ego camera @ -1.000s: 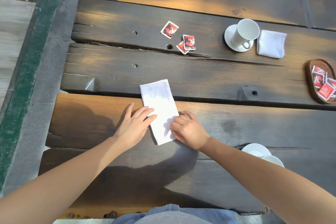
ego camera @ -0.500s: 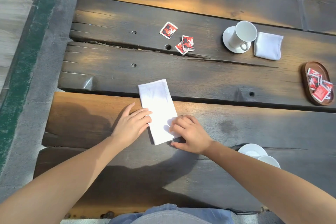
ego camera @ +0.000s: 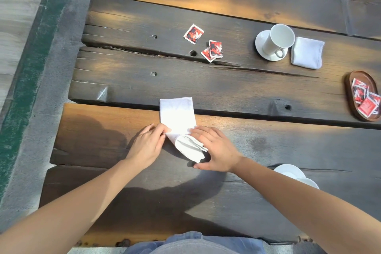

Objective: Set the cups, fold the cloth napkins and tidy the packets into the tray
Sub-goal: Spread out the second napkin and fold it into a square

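Two grips — left hand [ego camera: 147, 144], right hand [ego camera: 216, 150] — pinch the napkin [ego camera: 177, 115] at its curled-up near end.

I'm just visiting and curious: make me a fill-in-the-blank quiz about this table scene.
The left hand and right hand both hold a ____ napkin.
Loose packets on the table number ____.
The tray holds more ____.
Missing words: white; three; packets.

white napkin [ego camera: 176, 113], red-black packets [ego camera: 193, 34], brown tray [ego camera: 350, 90], white cup [ego camera: 278, 39].
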Motion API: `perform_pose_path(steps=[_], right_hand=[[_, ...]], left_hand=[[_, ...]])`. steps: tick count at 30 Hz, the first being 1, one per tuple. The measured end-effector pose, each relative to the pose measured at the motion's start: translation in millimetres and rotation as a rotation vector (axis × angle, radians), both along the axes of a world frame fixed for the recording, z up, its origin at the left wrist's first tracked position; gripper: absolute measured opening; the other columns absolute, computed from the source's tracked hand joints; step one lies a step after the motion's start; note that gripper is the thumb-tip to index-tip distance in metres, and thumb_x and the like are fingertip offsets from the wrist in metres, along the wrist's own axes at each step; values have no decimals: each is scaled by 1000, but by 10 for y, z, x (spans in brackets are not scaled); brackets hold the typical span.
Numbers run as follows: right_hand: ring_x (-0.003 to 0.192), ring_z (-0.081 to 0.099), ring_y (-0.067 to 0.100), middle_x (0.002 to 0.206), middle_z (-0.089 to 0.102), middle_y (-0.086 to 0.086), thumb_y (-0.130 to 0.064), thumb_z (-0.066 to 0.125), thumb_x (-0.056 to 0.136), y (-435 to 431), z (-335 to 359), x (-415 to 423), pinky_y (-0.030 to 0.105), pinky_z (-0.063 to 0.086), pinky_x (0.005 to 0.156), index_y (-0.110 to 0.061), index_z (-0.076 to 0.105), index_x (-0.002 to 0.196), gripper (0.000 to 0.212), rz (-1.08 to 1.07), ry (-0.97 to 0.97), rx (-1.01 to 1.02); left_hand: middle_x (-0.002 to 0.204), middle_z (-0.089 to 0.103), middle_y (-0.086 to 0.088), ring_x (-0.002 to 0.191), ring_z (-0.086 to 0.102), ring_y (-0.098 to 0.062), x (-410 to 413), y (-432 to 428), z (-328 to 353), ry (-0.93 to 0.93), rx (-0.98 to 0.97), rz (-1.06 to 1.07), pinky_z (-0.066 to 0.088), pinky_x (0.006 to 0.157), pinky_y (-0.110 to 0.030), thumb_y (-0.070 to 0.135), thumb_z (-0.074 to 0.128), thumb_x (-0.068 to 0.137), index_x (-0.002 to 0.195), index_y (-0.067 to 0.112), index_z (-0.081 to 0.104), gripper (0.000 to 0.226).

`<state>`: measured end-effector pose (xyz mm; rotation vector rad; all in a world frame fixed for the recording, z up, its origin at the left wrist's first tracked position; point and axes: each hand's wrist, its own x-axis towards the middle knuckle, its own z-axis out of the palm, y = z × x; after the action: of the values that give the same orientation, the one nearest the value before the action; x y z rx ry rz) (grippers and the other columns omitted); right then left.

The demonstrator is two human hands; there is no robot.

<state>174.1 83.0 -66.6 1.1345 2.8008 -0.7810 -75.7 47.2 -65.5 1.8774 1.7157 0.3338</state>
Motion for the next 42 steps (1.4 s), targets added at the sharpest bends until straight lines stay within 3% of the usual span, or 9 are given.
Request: perform_pose_path(steps=[3, 8, 12, 15, 19, 26, 33, 38, 42], right_hand=[[135, 38, 19, 144, 48, 5, -61, 69, 67, 15, 41, -60, 38, 25, 113, -11, 40, 140, 94, -39, 37, -38], [80, 63, 32, 81, 67, 10, -23, 65, 82, 122, 55, -220, 29, 43, 74, -9, 62, 83, 15, -265, 72, -38], [82, 64, 32, 87, 71, 10, -19, 59, 86, 264, 31, -310, 40, 50, 70, -8, 63, 85, 12, -517, 114, -271], [82, 63, 11, 88, 70, -11, -29, 68, 86, 303, 27, -337, 23, 46, 67, -24, 65, 87, 6, -625, 257, -451], [79, 65, -4, 82, 70, -22, -36, 70, 83, 324, -16, -345, 16, 49, 70, -31, 67, 90, 9, -728, 355, -616], [95, 68, 10, 106, 73, 1, -25, 63, 90, 366, -12, -408, 36, 54, 90, -15, 70, 110, 23, -840, 358, -674], [71, 58, 27, 70, 64, 6, -43, 46, 94, 448, 5, -505, 34, 41, 60, -8, 55, 67, 45, -892, 32, -531], [61, 53, 21, 55, 52, -6, -50, 48, 88, 535, 41, -504, 24, 28, 48, -18, 42, 56, 46, -845, -167, -422], [61, 53, 17, 60, 55, -8, -57, 55, 80, 617, 91, -491, 24, 30, 49, -20, 45, 58, 44, -829, -223, -381]], left_hand=[[110, 65, -8, 96, 63, -25, 14, 9, -9, -32, -17, 78, 54, 72, -37, 13, 45, 96, 106, 16, 45, 11], [96, 67, -2, 79, 66, -18, 26, 38, -23, -99, -48, 183, 52, 59, -28, 19, 46, 96, 106, 19, 44, 10], [103, 66, 3, 94, 60, -10, 44, 101, 12, -236, -83, 305, 51, 74, -30, 28, 56, 91, 100, 23, 46, 14], [93, 68, 0, 91, 62, -15, 66, 136, 19, -251, -116, 343, 51, 73, -36, 29, 59, 89, 86, 22, 48, 14], [77, 66, -8, 75, 61, -27, 81, 202, -8, -242, -136, 399, 40, 58, -33, 24, 51, 94, 83, 11, 53, 17], [71, 63, -5, 69, 57, -23, 123, 270, 1, -257, -249, 446, 38, 56, -31, 31, 52, 93, 84, 7, 58, 27], [50, 39, 3, 50, 39, -17, 128, 378, -22, -40, -318, 419, 22, 49, -27, 39, 52, 91, 56, 19, 35, 44], [80, 69, -3, 79, 64, -25, 65, 471, -31, 50, -389, 395, 50, 69, -33, 36, 52, 90, 83, 19, 57, 19], [82, 72, -5, 82, 66, -25, 70, 484, -15, 128, -366, 366, 46, 64, -30, 31, 52, 90, 92, 18, 57, 15]])
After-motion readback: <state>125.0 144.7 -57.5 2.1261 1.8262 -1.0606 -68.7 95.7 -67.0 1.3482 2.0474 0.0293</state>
